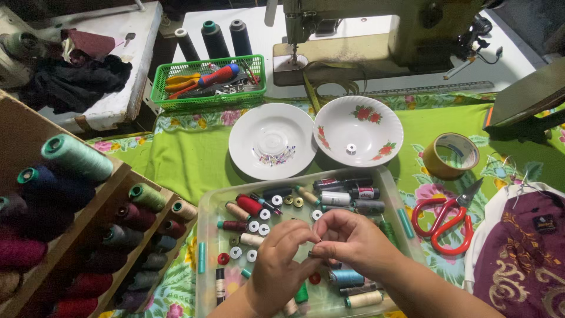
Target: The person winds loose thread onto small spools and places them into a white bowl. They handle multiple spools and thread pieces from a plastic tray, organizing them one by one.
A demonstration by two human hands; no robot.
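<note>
both hands — left hand (281, 259), right hand (347, 240) — pinch something small, perhaps a bobbin, over the clear tray (207, 235).

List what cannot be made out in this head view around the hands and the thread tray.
- What the left hand and right hand pinch: hidden by the fingers, head view.
- Clear tray near end: cut off by the bottom edge.
- Small bits in the white plate: too small to identify.
- Spool rack: cut off by the left edge.
</note>
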